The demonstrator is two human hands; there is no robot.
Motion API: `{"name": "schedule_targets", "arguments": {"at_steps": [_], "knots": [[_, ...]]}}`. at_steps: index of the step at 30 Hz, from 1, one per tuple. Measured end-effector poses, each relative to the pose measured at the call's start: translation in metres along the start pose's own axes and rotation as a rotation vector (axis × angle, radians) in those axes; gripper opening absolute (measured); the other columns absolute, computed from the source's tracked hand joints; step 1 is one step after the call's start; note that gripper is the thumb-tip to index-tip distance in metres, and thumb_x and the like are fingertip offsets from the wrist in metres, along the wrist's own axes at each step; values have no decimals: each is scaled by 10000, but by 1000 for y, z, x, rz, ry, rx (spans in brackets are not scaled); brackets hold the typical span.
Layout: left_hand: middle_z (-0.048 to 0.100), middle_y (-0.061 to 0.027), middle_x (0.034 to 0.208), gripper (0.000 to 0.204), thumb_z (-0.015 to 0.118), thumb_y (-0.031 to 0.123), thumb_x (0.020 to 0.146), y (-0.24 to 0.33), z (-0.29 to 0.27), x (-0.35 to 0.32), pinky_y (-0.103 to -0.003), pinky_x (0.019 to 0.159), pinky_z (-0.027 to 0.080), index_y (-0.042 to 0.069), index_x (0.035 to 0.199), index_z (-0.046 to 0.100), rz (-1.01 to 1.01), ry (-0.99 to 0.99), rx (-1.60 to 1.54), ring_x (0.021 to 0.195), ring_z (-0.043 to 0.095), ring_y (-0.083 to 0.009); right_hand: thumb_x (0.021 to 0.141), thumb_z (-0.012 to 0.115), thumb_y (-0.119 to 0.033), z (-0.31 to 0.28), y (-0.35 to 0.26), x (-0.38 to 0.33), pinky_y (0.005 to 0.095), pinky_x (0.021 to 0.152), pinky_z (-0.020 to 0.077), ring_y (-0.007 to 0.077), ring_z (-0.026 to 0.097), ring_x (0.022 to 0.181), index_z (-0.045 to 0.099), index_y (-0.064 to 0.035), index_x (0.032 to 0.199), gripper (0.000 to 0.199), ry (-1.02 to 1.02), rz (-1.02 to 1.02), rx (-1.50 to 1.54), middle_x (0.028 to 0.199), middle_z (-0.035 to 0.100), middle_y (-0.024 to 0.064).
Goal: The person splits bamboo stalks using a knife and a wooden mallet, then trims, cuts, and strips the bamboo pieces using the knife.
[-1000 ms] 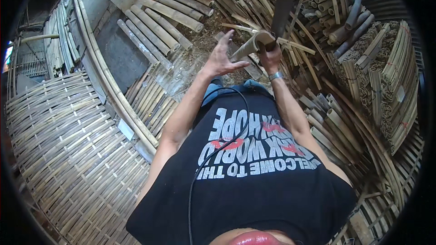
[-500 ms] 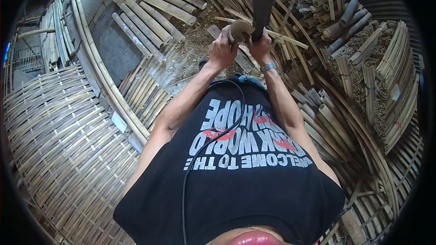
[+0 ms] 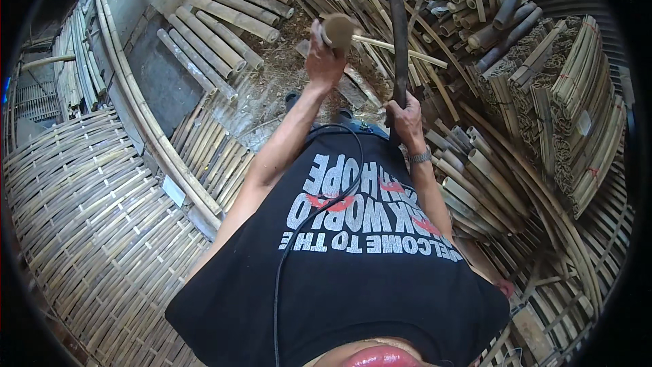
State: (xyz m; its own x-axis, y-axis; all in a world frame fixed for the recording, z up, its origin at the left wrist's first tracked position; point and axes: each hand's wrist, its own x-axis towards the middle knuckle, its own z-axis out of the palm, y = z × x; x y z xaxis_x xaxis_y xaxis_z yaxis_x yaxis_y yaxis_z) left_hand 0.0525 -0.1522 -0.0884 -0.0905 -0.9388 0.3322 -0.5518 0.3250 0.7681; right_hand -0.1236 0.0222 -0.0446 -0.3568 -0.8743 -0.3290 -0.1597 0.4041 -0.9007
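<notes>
My left hand (image 3: 322, 64) is closed round a bamboo piece (image 3: 337, 29), seen nearly end-on with its tan, flat, round end facing up. Its length below the hand is hidden. In my right hand (image 3: 407, 119) is a machete (image 3: 400, 37) with a long, dark, slightly curved blade. The blade points away from me, and its tip stands near the loose strips at the far side. A gap lies between the blade and the bamboo piece.
Cut bamboo poles (image 3: 224, 37) lie on the ground at far left. A woven bamboo panel (image 3: 102, 217) fills the left side. Bundled strips (image 3: 584, 115) and stacked tubes (image 3: 489, 170) stand at right. A black cable (image 3: 309, 214) hangs down my shirt front.
The machete has come away from the bamboo piece and moved right and nearer to me with my right hand. My left hand has shifted slightly left and farther off, still holding the bamboo.
</notes>
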Motion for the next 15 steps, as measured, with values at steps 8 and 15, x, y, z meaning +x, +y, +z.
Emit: {"name": "schedule_targets", "arguments": {"at_steps": [8, 15], "knots": [[517, -215, 1187, 743, 655, 145, 815, 11, -16, 53, -558, 777, 554, 200, 1445, 266, 72, -73, 54, 1057, 593, -458, 832, 600, -106, -17, -45, -31, 277, 486, 463, 120, 552, 516, 597, 2, 945, 156, -110, -29, 13, 644, 555, 18], [421, -240, 1402, 609, 648, 216, 893, 19, -4, 41, -552, 899, 505, 151, 1376, 282, 192, -185, 14, 1162, 545, -485, 899, 579, -234, -18, -49, -9, 345, 590, 460, 184, 563, 598, 614, 28, 1067, 312, 20, -204, -127, 682, 587, 95]]}}
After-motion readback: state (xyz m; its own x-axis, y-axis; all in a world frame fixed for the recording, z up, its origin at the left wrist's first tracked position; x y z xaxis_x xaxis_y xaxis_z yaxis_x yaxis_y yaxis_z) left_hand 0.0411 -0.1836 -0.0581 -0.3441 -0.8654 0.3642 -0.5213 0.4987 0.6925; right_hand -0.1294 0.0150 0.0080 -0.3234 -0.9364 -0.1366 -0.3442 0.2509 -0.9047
